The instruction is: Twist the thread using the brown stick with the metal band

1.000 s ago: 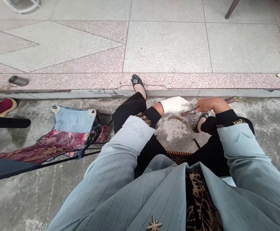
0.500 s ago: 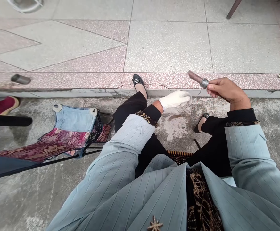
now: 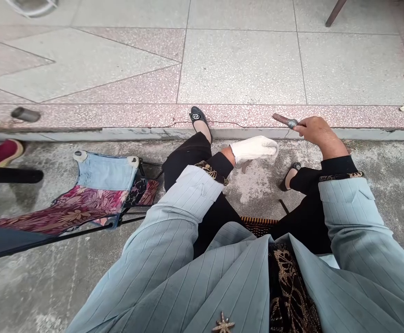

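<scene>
My right hand [image 3: 315,131], bare, is closed around a brown wooden rod [image 3: 279,118] with silvery wire [image 3: 292,123] wound about it. The rod points up and left over the pink step edge; what lies inside my fist is hidden. A small brownish bit shows past my right wrist, and I cannot tell whether it belongs to the rod. My left hand [image 3: 252,148] wears a white knit glove with its fingers curled together. Whether it holds anything is hidden. Just below the glove shows the end of a brownish strip [image 3: 245,166], mostly covered.
A pink-edged step [image 3: 132,115] runs across in front of me. To my left stands a folding chair [image 3: 98,199] with denim and floral cloth. Near it are a red shoe [image 3: 1,152] and a dark bar [image 3: 11,175]. A grey cylinder [image 3: 26,114] lies on the step.
My right hand has moved slightly left, and the rod's tip is lower and flatter. My left glove has shifted down a little and covers more of the brownish strip.
</scene>
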The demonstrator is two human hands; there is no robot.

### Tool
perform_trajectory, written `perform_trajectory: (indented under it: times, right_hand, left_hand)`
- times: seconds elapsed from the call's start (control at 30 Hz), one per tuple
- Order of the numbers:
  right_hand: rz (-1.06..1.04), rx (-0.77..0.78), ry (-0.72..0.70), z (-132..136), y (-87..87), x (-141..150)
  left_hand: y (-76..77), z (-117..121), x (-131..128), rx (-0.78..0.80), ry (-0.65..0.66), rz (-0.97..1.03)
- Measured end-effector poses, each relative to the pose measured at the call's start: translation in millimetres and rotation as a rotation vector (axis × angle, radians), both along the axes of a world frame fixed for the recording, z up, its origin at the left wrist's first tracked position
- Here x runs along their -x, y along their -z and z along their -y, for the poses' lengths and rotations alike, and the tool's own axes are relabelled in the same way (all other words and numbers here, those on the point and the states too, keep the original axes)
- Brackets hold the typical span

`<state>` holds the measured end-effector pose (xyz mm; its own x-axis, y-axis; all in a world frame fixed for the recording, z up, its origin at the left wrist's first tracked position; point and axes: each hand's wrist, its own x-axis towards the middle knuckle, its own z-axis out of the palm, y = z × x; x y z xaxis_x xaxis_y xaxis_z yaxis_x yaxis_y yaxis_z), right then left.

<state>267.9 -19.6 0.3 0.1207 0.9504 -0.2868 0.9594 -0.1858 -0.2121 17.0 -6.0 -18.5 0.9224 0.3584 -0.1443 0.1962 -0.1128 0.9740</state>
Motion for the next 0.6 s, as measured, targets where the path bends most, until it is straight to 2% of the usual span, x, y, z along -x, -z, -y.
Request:
perform_trajectory:
  times: [0.17,0.27,0.37,0.47,0.53,0.6]
  right_hand:
    - [0.095,0.108,-0.093,0,-0.4,5]
    - [0.044,0.333,-0.187,1,-0.9,11]
    - [-0.136,0.596,-0.319,4,1.2,18]
    - [-0.384,0.778,-0.483,10,1.2,25]
    - [-0.545,0.849,-0.540,15,-3.5,28]
    - [-0.674,0.828,-0.539,19,-12.2,26]
  left_hand:
    - [-1.1,-10,6,-0.051,-0.113,0.005]
    - [-2.9,-12,8,-0.052,-0.249,-0.003]
    - [-3.4,-11,9,-0.063,-0.305,-0.022]
    - [-2.4,-11,8,-0.070,-0.318,-0.031]
    - [-0.6,-14,8,-0.073,-0.303,-0.029]
    - [2.3,-17,7,-0.114,-0.300,-0.037]
